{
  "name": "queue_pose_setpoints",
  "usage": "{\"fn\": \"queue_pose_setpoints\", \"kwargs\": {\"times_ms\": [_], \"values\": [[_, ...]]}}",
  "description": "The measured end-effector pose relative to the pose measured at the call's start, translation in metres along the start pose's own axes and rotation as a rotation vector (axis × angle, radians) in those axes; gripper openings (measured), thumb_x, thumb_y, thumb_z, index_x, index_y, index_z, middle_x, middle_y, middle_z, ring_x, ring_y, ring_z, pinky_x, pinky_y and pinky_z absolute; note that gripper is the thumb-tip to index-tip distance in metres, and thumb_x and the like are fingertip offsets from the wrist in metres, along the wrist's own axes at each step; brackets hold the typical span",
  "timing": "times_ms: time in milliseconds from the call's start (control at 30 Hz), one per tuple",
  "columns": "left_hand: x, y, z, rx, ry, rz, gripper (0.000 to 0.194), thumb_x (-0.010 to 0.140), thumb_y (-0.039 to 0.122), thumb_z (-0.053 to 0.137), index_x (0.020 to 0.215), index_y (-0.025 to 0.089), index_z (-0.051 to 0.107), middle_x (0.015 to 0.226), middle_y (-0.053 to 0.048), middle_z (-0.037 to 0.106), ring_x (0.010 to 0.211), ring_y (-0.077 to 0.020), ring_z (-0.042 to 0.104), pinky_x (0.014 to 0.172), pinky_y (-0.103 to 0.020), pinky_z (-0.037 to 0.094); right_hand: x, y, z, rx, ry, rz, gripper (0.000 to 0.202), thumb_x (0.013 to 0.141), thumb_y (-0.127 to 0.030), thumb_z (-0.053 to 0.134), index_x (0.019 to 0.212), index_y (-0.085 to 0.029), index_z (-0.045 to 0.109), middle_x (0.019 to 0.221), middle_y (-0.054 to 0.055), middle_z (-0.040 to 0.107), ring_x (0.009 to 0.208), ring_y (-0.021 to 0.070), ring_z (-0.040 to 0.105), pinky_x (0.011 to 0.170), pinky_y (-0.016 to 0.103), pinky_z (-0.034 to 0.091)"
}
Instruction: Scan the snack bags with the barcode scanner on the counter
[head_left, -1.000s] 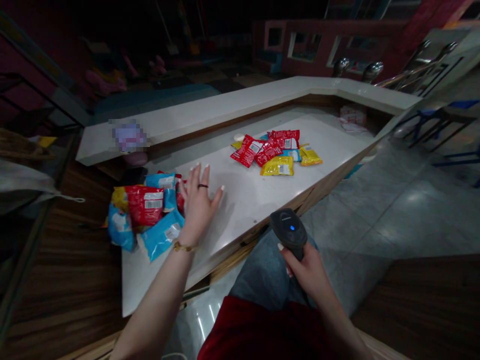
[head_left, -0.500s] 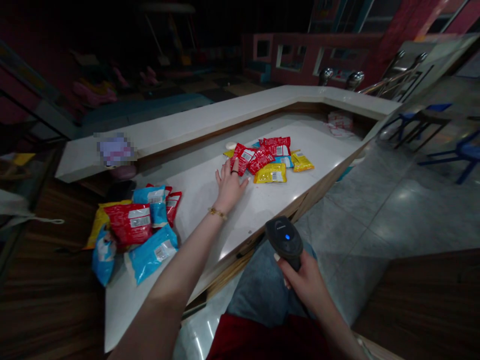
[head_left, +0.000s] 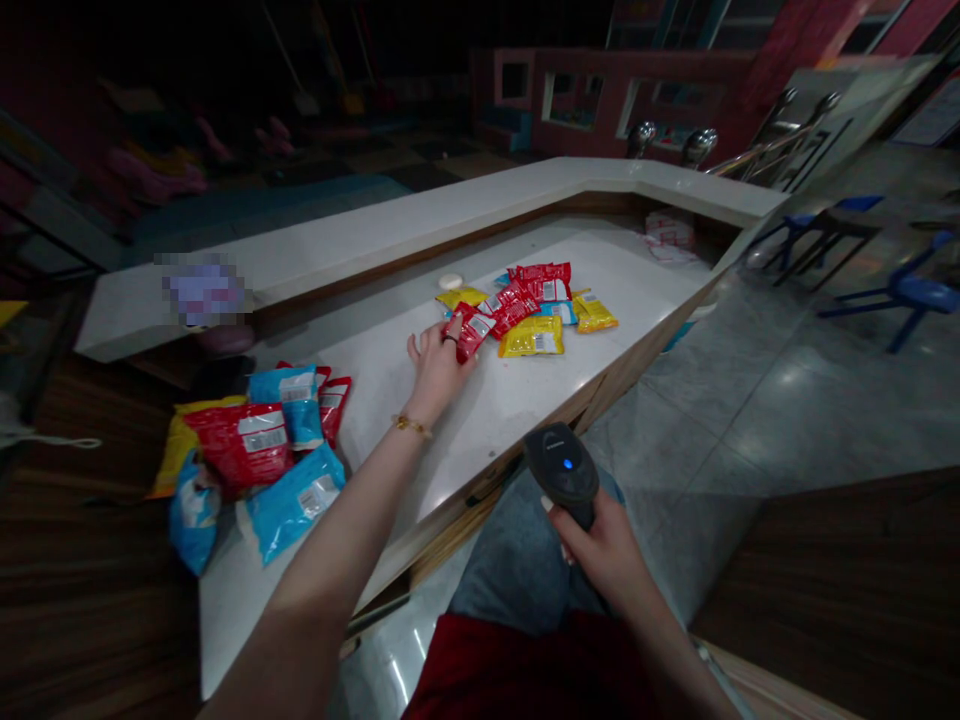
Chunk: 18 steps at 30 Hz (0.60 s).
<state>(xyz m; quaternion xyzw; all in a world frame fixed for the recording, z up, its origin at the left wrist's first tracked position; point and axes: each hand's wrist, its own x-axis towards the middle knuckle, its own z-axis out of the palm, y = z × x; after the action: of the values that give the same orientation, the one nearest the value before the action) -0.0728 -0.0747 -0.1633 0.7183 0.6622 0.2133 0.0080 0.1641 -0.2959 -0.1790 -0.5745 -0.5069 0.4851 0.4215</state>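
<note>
My left hand [head_left: 442, 362] is closed on the near end of a red snack bag [head_left: 474, 328] at the left of a small pile on the white counter [head_left: 517, 405]. More red packets [head_left: 541, 280] lie beside it, with a yellow snack bag [head_left: 531, 337] in front and another yellow packet [head_left: 596, 312] to the right. Low over my lap, my right hand [head_left: 600, 545] grips a black barcode scanner [head_left: 561, 462] with a lit blue light. A second group, with a large red bag [head_left: 240, 445] and a blue bag [head_left: 294, 502], lies left of my left forearm.
A raised white ledge [head_left: 405, 232] runs along the counter's far side. A round white object [head_left: 451, 282] sits behind the pile, and white-and-red packages [head_left: 670, 237] are in the far corner. Blue chairs [head_left: 926, 285] stand on the tiled floor at right.
My left hand has closed on the red bag, which has shifted towards me and tilted, uncovering more of a yellow packet behind. The view has shifted slightly; the scanner stays in my right hand.
</note>
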Motion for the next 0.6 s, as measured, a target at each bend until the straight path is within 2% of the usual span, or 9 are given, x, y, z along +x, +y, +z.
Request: {"fn": "queue_pose_setpoints", "kwargs": {"times_ms": [133,233,367,500,600], "values": [[-0.053,-0.018,-0.014,-0.061,-0.164,0.182,0.079,0.095,0.031,0.069,0.169,0.025,0.044,0.156,-0.015,0.059,0.148,-0.0354,0.051,0.136,-0.064,0.016,0.000,0.001,0.002,-0.010,-0.004,-0.002,0.025,0.089,-0.047,0.072,0.090,-0.025,0.061,0.050,-0.007,0.055,0.041,0.0170,0.056,0.041,0.024,0.042],[-0.078,-0.030,-0.016,-0.092,-0.258,0.275,0.083,0.094,0.033,0.071,0.171,0.027,0.041,0.162,-0.015,0.054,0.151,-0.0343,0.050,0.137,-0.064,0.014,0.001,0.002,0.005,-0.014,-0.025,-0.014,0.025,0.089,-0.048,0.070,0.091,-0.024,0.063,0.050,-0.007,0.054,0.040,0.0170,0.054,0.041,0.025,0.041],[-0.085,-0.033,-0.007,-0.089,-0.235,0.290,0.081,0.101,0.042,0.068,0.174,0.028,0.034,0.175,-0.017,0.041,0.159,-0.0347,0.041,0.136,-0.066,0.015,0.002,0.001,0.009,-0.042,-0.062,-0.044,0.023,0.091,-0.045,0.068,0.096,-0.023,0.067,0.052,-0.005,0.055,0.043,0.0192,0.057,0.044,0.026,0.045],[-0.083,-0.031,0.003,-0.061,-0.262,0.293,0.073,0.107,0.045,0.060,0.173,0.026,0.036,0.169,-0.017,0.050,0.156,-0.0336,0.045,0.136,-0.068,0.013,0.002,-0.001,0.011,-0.080,-0.055,-0.104,0.020,0.091,-0.041,0.066,0.099,-0.023,0.070,0.058,-0.002,0.061,0.056,0.0235,0.068,0.053,0.028,0.054],[-0.084,-0.030,0.006,-0.038,-0.252,0.306,0.074,0.107,0.048,0.061,0.172,0.023,0.037,0.169,-0.019,0.050,0.156,-0.0345,0.046,0.136,-0.069,0.012,0.002,-0.001,0.013,-0.141,-0.011,-0.137,0.019,0.091,-0.039,0.066,0.096,-0.022,0.070,0.061,0.000,0.065,0.064,0.0254,0.072,0.059,0.030,0.058]]}}
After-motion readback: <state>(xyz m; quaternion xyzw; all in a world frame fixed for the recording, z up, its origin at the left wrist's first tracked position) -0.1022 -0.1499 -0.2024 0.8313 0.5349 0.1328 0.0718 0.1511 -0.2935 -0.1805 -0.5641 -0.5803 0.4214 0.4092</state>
